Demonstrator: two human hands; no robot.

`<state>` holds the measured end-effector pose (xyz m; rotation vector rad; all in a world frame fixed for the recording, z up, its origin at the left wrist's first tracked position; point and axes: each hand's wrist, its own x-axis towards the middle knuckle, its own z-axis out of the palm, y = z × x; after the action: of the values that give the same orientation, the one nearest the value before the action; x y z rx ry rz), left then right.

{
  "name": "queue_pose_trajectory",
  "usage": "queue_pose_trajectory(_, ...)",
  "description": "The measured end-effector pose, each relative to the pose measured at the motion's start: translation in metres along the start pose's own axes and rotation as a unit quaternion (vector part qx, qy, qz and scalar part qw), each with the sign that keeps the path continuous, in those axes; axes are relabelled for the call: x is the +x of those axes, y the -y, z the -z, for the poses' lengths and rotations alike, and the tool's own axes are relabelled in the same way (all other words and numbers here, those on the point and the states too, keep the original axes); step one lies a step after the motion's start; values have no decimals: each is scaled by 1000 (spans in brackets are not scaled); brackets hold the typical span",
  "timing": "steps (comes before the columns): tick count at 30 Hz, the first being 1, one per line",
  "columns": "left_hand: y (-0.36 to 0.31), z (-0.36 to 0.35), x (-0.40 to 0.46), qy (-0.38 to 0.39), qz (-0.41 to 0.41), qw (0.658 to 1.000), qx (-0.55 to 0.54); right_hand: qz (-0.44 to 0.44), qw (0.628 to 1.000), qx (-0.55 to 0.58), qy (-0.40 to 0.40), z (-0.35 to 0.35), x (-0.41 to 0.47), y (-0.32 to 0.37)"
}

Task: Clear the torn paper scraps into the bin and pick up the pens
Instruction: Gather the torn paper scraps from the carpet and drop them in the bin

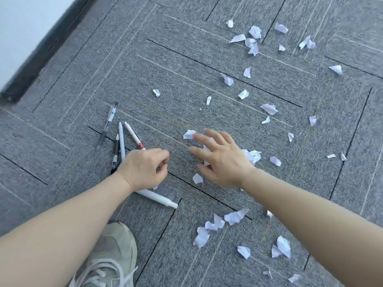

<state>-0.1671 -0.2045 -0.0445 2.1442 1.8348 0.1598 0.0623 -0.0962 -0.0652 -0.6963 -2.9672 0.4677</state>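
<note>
Several torn white paper scraps [253, 41] lie scattered over the grey carpet, mostly to the right and near me [236, 216]. My right hand [219, 160] is spread flat with straight fingers over a small heap of scraps [251, 155]; paper shows between its fingers. My left hand [145, 168] hovers with fingers curled, thumb against the index finger, and nothing visible in it. Beside it lie a clear pen [107, 123], a pale blue pen [121, 141], a white pen with a red end [134, 137] and a black pen [115, 154]. A white pen [157, 196] lies under my left wrist.
A pale sneaker [112, 255] stands on the carpet at the bottom left. A white wall with a black skirting board [31, 54] runs along the upper left. No bin is in view.
</note>
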Motion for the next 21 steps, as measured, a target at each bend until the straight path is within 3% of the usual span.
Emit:
queue_pose_trajectory(3,8,7,-14,84,-50,995,20,54,993,-6,109,2,18,3)
queue_pose_trajectory(5,12,6,-25,142,-69,987,38,101,986,-19,131,-2,15,2)
queue_pose_trajectory(7,14,5,-31,159,-64,985,35,135,983,-14,124,-8,10,3)
queue_pose_trajectory(11,6,5,-28,190,-50,980,40,144,989,7,31,-12,-2,-1)
queue_pose_trajectory(15,0,5,-10,80,-3,997,3,52,997,-3,-58,-1,-5,-11)
queue_pose_trajectory(18,-13,2,37,-24,92,994,-49,-57,998,3,3,11,9,-20)
queue_pose_trajectory(21,-34,-14,73,12,127,988,-91,-90,992,28,80,16,1,-34)
